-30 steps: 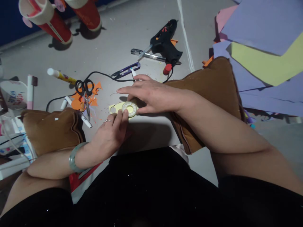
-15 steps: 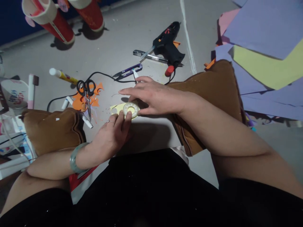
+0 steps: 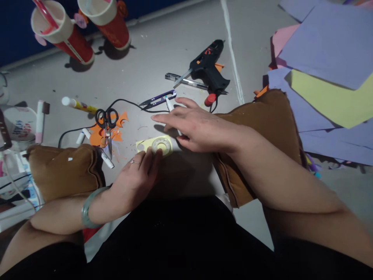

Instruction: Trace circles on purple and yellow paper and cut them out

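My left hand (image 3: pixel 135 177) wears a ring and a pale green bangle. Its fingertips press a round, pale ring with marks around its band (image 3: pixel 153 147) down onto a small piece of yellow paper (image 3: pixel 145 143). A circle is outlined at the paper's left end. To the right, my right hand (image 3: pixel 198 126) hovers just above the surface with a slim white marker (image 3: pixel 169 104) gripped between thumb and fingers; its index finger sticks out to the left. Part of the marker is hidden behind the fingers.
Purple snips (image 3: pixel 159 100), a black glue gun (image 3: pixel 210 68) and a pen (image 3: pixel 186 80) lie beyond my hands. Black scissors (image 3: pixel 107 118) rest on orange scraps at left. Brown cushions (image 3: pixel 67 165) flank my arms. Red cups (image 3: pixel 115 33) stand far left; coloured sheets (image 3: pixel 326 50) lie right.
My right hand has drawn slightly right, away from the ring, and more of the marker shows. My left hand stays on the ring. The whole view has shifted, so things sit lower.
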`<state>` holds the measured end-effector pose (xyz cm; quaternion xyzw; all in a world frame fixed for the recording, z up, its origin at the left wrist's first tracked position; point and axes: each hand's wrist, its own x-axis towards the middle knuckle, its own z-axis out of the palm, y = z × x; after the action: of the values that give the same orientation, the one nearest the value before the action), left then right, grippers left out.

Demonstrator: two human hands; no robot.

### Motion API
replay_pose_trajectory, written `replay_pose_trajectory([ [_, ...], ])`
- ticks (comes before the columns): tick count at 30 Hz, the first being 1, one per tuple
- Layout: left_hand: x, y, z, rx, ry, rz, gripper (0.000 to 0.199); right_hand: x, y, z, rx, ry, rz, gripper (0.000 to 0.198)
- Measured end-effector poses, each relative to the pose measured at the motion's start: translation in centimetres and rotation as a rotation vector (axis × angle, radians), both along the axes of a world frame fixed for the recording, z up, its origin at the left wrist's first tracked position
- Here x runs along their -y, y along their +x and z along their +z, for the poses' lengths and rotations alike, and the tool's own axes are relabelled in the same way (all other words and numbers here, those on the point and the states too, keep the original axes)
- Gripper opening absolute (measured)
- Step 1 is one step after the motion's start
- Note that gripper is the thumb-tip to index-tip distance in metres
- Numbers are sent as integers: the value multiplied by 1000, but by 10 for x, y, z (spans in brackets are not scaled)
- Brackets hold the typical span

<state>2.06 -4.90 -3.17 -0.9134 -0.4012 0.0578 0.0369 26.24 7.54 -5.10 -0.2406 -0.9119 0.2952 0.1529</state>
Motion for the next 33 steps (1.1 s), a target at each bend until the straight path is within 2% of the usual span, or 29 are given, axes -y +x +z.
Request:
replay_pose_trajectory([
  [5,-3,4,4,-32,21,-29,50,0,0,2,-17,6,-31,64],
  [9,-5,8,9,-86,11,-71,49,1,-1,4,-19,9,-36,46],
  [16,-6,8,15,-83,19,-51,38,3,0,14,-13,-46,-75,18],
  [20,-7,8,16,-151,-36,-125,47,2,-1,14,18,15,-49,17],
  [22,-6,8,14,-147,-83,-120,50,1,-2,12,26,25,-35,17],
  [26,-4,7,12,-137,-146,-49,58,0,-1,12,11,19,-52,18],
  [30,-6,5,11,-87,-290,23,68,-1,-2,13,-13,-18,-57,21],
  [33,-8,5,9,-16,-342,81,64,-1,-3,12,-39,-46,-37,23],
])
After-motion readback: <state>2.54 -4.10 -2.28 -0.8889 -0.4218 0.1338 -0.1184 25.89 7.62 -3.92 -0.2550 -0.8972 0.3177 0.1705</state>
